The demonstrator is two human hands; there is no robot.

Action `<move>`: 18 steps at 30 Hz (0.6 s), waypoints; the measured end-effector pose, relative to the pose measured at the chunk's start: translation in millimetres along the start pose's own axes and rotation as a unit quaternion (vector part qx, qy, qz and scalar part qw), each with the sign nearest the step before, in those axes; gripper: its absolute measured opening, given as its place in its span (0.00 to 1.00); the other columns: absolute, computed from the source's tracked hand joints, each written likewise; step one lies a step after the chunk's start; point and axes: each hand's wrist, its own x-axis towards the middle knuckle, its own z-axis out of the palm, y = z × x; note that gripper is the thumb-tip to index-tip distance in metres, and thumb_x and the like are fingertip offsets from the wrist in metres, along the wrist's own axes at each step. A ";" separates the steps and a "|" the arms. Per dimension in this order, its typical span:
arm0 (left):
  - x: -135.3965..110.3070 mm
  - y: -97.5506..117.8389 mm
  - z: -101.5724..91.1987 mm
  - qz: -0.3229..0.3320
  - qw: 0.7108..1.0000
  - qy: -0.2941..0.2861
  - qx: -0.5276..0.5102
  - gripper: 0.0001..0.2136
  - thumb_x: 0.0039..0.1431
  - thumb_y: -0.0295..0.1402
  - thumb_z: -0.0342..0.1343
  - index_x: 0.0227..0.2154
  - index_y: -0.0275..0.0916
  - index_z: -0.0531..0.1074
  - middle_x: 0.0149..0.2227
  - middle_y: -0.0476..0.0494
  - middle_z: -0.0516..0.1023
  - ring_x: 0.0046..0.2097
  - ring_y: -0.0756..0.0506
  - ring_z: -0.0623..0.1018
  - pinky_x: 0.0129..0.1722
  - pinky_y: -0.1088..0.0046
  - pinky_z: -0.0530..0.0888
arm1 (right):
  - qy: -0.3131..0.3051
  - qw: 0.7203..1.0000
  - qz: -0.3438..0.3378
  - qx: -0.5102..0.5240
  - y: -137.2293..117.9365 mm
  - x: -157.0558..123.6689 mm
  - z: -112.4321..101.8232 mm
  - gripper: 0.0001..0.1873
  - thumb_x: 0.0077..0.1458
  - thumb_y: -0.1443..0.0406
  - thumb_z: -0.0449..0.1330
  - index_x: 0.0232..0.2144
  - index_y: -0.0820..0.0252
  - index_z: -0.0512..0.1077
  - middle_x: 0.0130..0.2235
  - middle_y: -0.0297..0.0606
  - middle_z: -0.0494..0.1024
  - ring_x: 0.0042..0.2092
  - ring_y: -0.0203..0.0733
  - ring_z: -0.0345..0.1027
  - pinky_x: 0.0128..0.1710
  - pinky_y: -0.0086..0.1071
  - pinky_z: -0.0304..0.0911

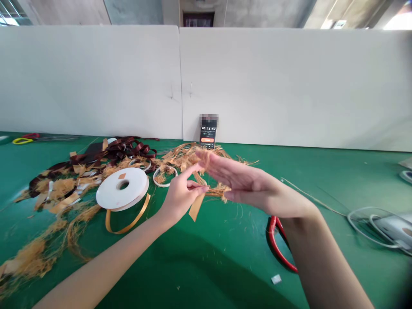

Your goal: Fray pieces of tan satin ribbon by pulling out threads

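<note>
My left hand pinches a short strip of tan ribbon whose upper end is frayed into loose threads. My right hand is held above it with fingers stretched flat and together, palm turned to the left, brushing the frayed threads. Both hands hover over the green table. A white ribbon spool with a tan ribbon tail lies just left of my left hand.
Piles of frayed tan fibres and dark brown ribbon cover the left side. Red-handled scissors lie under my right forearm. A phone showing a timer leans on the white partition. Clear tape rolls sit at right.
</note>
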 end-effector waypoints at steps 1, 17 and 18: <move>-0.3 0.5 0.4 0.001 1.000 0.003 -0.002 0.27 0.50 0.28 0.61 0.55 0.43 0.65 0.57 0.40 0.70 0.35 0.49 0.79 0.39 0.71 0.78 | 0.043 0.997 0.027 -0.060 4.1 -0.2 0.4 0.40 0.51 0.78 0.49 0.64 0.48 0.51 0.67 0.29 0.50 0.66 0.39 0.45 0.63 0.38 0.49; 2.0 1.5 7.6 0.006 0.999 0.036 -0.006 0.27 0.50 0.25 0.60 0.55 0.44 0.66 0.57 0.40 0.69 0.35 0.49 0.79 0.38 0.71 0.77 | 0.062 0.953 0.151 -0.255 7.4 -2.2 -1.0 0.39 0.48 0.80 0.47 0.62 0.54 0.57 0.62 0.37 0.62 0.64 0.45 0.51 0.62 0.44 0.50; 2.6 1.7 7.5 0.007 0.999 0.042 -0.012 0.27 0.50 0.25 0.60 0.55 0.44 0.66 0.58 0.40 0.68 0.35 0.50 0.79 0.37 0.72 0.77 | 0.036 0.935 0.206 -0.286 10.5 -2.3 -1.6 0.38 0.45 0.81 0.46 0.59 0.58 0.62 0.60 0.41 0.66 0.62 0.48 0.55 0.61 0.46 0.53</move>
